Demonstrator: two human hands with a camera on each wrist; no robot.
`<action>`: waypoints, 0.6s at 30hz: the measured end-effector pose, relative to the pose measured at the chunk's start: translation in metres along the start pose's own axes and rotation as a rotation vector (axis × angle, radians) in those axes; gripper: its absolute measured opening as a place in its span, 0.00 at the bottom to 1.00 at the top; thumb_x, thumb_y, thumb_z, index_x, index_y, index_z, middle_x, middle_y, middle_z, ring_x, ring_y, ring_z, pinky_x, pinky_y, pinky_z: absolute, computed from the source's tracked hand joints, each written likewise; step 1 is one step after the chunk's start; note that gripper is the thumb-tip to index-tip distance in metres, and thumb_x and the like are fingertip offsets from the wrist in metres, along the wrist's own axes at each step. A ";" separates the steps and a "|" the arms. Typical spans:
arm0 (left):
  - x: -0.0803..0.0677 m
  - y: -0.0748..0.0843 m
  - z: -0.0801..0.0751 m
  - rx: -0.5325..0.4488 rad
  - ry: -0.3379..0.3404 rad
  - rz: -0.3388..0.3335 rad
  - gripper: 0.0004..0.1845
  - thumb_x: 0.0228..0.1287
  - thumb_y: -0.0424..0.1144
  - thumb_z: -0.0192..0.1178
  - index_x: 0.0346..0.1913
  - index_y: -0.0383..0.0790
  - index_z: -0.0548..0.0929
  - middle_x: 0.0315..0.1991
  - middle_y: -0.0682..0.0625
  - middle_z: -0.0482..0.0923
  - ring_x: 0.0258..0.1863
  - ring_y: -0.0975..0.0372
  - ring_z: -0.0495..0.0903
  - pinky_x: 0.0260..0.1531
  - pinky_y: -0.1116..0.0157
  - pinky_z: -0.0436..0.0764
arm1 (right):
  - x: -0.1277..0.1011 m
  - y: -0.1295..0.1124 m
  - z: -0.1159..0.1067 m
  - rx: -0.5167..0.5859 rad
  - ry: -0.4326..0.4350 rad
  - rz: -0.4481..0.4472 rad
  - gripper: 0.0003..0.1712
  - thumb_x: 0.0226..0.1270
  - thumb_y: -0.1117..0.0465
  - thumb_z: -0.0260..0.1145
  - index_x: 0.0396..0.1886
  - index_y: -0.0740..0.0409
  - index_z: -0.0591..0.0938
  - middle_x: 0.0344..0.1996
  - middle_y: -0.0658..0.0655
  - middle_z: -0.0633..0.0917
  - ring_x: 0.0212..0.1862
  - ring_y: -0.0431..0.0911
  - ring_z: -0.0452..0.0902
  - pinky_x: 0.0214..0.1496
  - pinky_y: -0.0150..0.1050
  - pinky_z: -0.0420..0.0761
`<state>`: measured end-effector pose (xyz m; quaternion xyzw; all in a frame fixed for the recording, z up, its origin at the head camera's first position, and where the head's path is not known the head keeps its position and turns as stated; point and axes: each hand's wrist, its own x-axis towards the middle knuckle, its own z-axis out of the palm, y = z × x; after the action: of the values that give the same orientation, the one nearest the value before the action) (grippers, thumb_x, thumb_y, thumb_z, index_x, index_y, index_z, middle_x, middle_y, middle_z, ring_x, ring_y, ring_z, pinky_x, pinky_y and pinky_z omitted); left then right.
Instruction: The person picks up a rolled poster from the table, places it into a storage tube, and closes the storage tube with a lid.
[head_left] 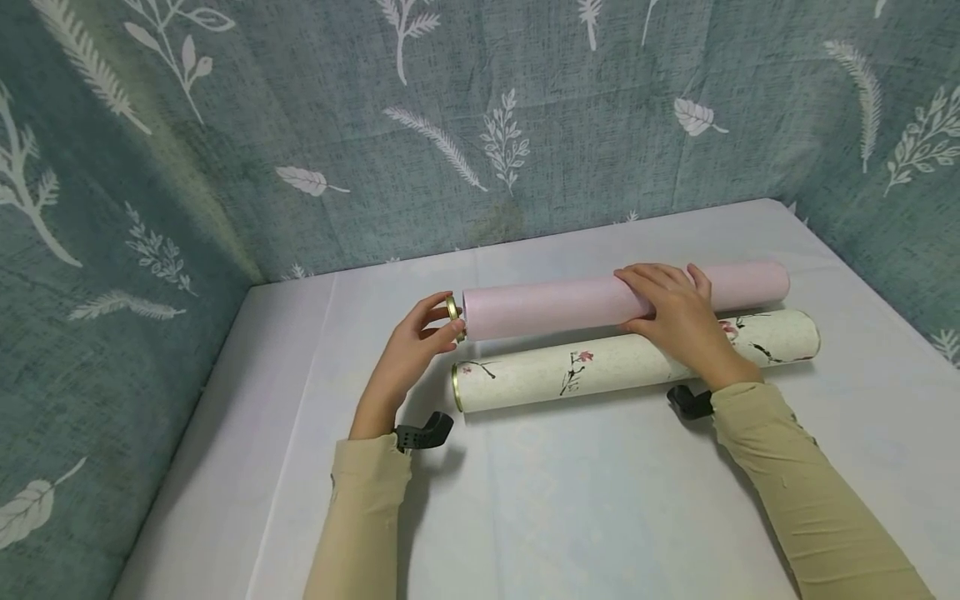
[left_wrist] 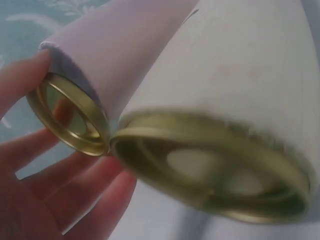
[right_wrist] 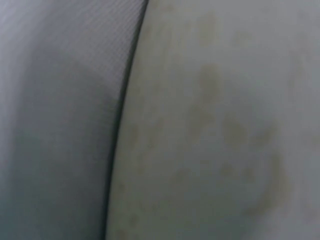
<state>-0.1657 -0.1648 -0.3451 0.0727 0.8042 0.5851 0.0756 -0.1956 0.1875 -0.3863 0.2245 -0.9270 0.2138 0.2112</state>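
Note:
My left hand (head_left: 408, 350) pinches a round gold metal lid (head_left: 452, 309) at the left end of a pink cardboard tube (head_left: 547, 308). In the left wrist view the lid's gold rim (left_wrist: 95, 116) stands tilted at the tube's mouth, with a strip of the dark inner edge showing beside it. Thumb and fingers lie around the lid from opposite sides. Farther along, my right hand (head_left: 678, 312) grips the pink tube from above, its thumb at the near side. The right wrist view shows only the pale tube close up.
In front of the pink tube lies a cream tube (head_left: 517, 383) with painted blossom twigs, nearly parallel to it. A gold cap (left_wrist: 210, 170) closes its left end. Both rest on a white-covered table (head_left: 585, 500). Green leaf-patterned cloth (head_left: 525, 125) hangs behind and at the sides.

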 end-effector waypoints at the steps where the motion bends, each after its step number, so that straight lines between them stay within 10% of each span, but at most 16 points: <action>1: 0.001 0.000 0.001 -0.012 -0.002 0.009 0.32 0.58 0.49 0.58 0.65 0.52 0.60 0.59 0.47 0.65 0.51 0.57 0.72 0.47 0.59 0.74 | 0.000 0.000 0.000 0.000 0.003 -0.001 0.40 0.40 0.55 0.75 0.58 0.47 0.71 0.56 0.51 0.71 0.59 0.50 0.60 0.61 0.59 0.41; 18: 0.018 -0.028 -0.002 -0.127 -0.046 0.084 0.32 0.54 0.52 0.61 0.63 0.58 0.64 0.58 0.50 0.66 0.50 0.56 0.73 0.46 0.57 0.74 | -0.001 0.002 -0.001 -0.004 0.005 -0.006 0.40 0.41 0.54 0.74 0.59 0.46 0.71 0.56 0.51 0.71 0.59 0.50 0.60 0.61 0.58 0.41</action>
<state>-0.1843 -0.1713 -0.3715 0.1147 0.7599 0.6356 0.0741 -0.1957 0.1894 -0.3866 0.2264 -0.9262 0.2118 0.2147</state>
